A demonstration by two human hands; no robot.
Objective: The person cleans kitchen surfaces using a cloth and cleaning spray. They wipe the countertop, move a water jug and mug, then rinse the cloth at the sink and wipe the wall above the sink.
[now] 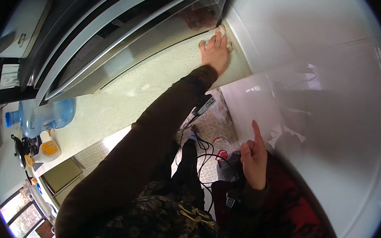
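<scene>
My left hand point(215, 55) is pressed flat over a pale, crumpled cloth point(230, 47) at the inner corner of a light speckled countertop point(126, 76). Bits of the cloth stick out around its fingers; the rest is hidden beneath them. A glossy white wall point(250, 53) rises right beside that corner. Lower down, my right hand point(255, 158) is raised with nothing in it, index finger stretched out and the other fingers curled. It is near a shiny white panel point(288, 127).
A large dark appliance point(126, 35) with glass and metal trim borders the counter. A blue water jug point(48, 115) lies there, near a yellow-labelled bottle point(49, 148). Below are black cables point(205, 147), a power strip point(206, 106), a red-handled plastic bottle point(222, 154) and red patterned fabric point(301, 210).
</scene>
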